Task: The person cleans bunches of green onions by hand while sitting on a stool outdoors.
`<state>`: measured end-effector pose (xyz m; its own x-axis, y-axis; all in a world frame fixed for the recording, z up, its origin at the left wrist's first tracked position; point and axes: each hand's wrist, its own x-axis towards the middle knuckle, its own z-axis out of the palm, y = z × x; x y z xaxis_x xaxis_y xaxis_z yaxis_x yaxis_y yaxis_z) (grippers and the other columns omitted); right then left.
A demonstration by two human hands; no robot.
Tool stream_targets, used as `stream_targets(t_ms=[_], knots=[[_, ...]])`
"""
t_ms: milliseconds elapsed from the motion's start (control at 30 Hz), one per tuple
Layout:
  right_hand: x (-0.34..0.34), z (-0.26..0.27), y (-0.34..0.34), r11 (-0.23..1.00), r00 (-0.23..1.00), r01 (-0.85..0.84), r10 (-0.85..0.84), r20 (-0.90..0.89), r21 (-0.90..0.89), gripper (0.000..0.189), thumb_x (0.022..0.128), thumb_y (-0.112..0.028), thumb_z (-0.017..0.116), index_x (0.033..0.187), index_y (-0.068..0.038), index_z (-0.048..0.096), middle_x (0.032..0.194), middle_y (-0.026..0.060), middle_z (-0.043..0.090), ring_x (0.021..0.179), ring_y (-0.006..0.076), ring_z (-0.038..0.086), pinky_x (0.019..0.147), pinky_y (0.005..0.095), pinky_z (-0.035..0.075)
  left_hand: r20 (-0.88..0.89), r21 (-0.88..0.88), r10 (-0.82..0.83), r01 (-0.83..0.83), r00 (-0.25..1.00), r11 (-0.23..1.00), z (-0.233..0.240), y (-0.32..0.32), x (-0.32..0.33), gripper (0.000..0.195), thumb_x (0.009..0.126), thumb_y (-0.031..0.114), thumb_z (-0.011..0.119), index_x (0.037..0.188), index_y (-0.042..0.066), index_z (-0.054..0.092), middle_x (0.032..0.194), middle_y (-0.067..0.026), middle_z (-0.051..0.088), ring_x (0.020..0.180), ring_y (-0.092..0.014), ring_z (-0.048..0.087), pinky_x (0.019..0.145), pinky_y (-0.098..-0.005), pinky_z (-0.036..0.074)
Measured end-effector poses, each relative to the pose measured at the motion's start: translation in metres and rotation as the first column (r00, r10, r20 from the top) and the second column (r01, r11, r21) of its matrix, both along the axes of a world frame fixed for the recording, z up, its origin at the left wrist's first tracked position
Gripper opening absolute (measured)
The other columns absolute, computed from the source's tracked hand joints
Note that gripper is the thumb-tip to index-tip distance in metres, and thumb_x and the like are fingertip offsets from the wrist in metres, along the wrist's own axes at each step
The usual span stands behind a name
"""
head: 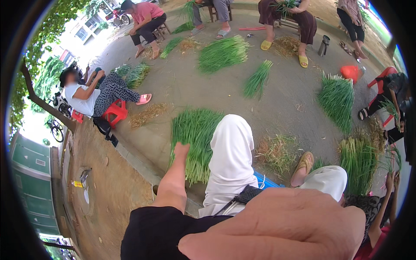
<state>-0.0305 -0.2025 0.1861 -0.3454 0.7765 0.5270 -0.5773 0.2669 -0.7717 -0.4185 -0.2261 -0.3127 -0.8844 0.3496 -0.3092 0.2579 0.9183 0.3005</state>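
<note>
My left hand (pixel 182 148) reaches down to the left side of a large pile of green chives (pixel 198 136) on the pavement. Its fingers are partly hidden, so I cannot tell whether they grip any stalks. Very close to the camera, my right hand (pixel 289 217) fills the lower right, with palm and thumb showing. Its other fingers cannot be made out, and nothing held is visible. My knees in white trousers (pixel 230 152) rise between the hands, beside the pile. Right of them lies a heap of dry, yellowish trimmings (pixel 278 152), near my sandalled foot (pixel 302 167).
More chive bunches (pixel 224 53) lie across the pavement, among them a pile at right (pixel 338 99). Several people sit around, one on a red plastic stool (pixel 116 113) at left. A metal flask (pixel 324 45) stands far right. A kerb (pixel 136 162) edges bare soil.
</note>
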Motion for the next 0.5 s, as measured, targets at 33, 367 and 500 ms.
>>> stream_targets(t_ms=[33, 367, 500], knots=[[0.002, 0.005, -0.003, 1.000, 0.999, -0.021, 0.021, -0.025, -0.011, 0.022, 0.061, -0.012, 0.069, 0.079, -0.001, 0.066, 0.061, 0.0083, 0.057, 0.051, 0.0169, 0.052, 0.049, 0.0254, 0.040, -0.060, 0.270, 0.052, -0.033, 0.997, 0.962, -0.005, -0.010, -0.017, 0.054, 0.068, 0.026, 0.067, 0.115, 0.001, 0.053, 0.115, -0.0174, 0.057, 0.109, -0.031, 0.053, 0.090, -0.0401, 0.043], [0.012, -0.004, -0.005, 0.988, 0.995, 0.099, -0.100, 0.001, 0.116, 0.028, 0.057, -0.017, 0.068, 0.080, 0.000, 0.067, 0.057, 0.0086, 0.057, 0.046, 0.0166, 0.051, 0.045, 0.0259, 0.037, -0.430, 0.878, -0.377, 0.477, 0.820, 0.039, 0.211, 0.169, 0.214, 0.033, 0.074, 0.003, 0.058, 0.106, 0.003, 0.057, 0.103, -0.0076, 0.059, 0.099, -0.020, 0.054, 0.091, -0.0316, 0.040], [0.031, -0.009, 0.014, 0.946, 0.974, -0.228, 0.222, 0.052, 0.232, 0.030, 0.063, -0.019, 0.068, 0.084, 0.003, 0.066, 0.060, 0.0097, 0.058, 0.047, 0.0167, 0.052, 0.045, 0.0263, 0.037, -0.388, 0.808, -0.655, 0.581, 0.648, 0.096, 0.195, 0.160, 0.313, 0.031, 0.070, 0.008, 0.062, 0.101, 0.006, 0.059, 0.103, -0.0121, 0.058, 0.101, -0.029, 0.052, 0.092, -0.0379, 0.039]])
